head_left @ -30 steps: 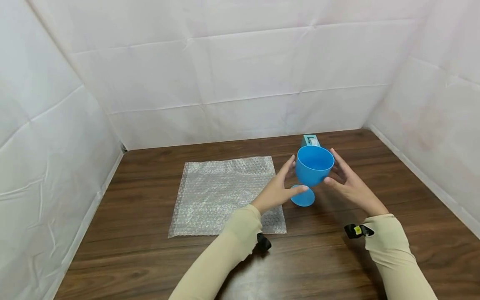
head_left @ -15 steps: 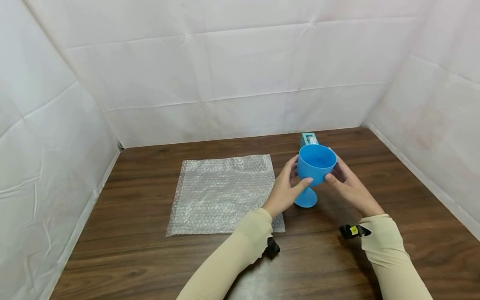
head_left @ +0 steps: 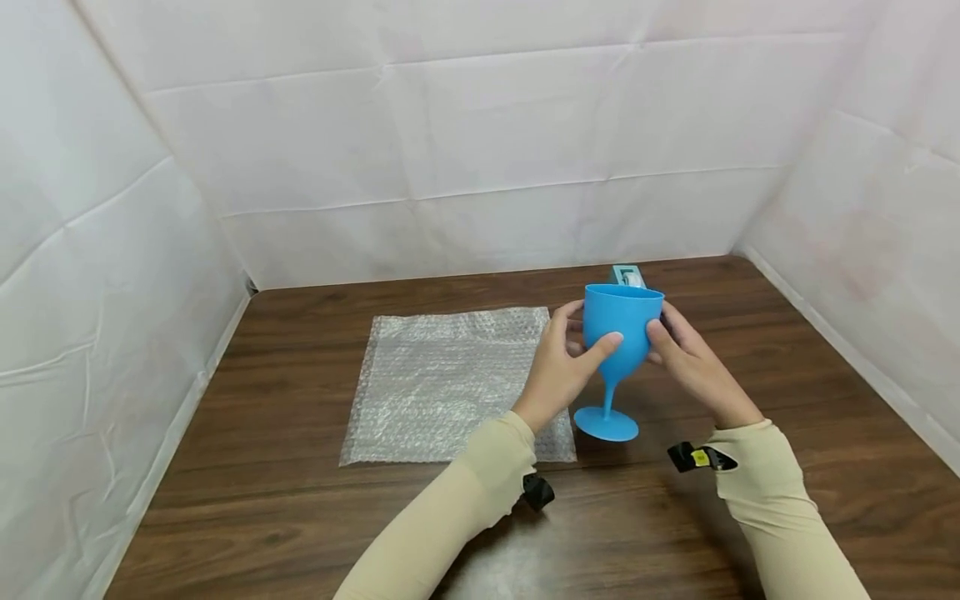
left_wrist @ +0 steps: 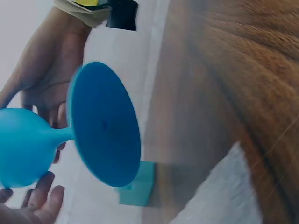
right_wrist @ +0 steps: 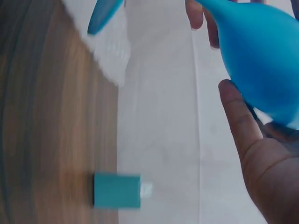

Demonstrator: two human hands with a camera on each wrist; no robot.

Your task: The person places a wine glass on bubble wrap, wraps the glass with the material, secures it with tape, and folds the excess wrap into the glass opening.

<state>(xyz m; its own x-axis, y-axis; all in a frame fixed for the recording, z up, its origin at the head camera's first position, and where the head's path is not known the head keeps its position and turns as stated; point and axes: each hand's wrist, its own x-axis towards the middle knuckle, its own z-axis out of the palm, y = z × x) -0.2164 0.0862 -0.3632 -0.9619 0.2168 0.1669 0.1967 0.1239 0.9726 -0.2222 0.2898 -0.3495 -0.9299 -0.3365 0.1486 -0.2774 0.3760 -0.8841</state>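
Note:
A blue plastic goblet is held between both hands, its bowl up and its round foot toward the person; it leans a little. Thumb and fingers of my left hand hold the bowl's left side. My right hand grips the other side, thumb on the near face. In the left wrist view the goblet's foot fills the middle, seemingly clear of the tabletop. The right wrist view has the bowl above the palm of my right hand. Some fingers are hidden behind the bowl.
Left of the goblet, a flat sheet of bubble wrap lies on the brown wooden table. A teal tape dispenser stands behind the goblet, partly covered by it. White cloth walls enclose the back and sides.
Both hands have closed in on the bowl and now hold it. The goblet has tipped, so its side and stem show more and its inside less.

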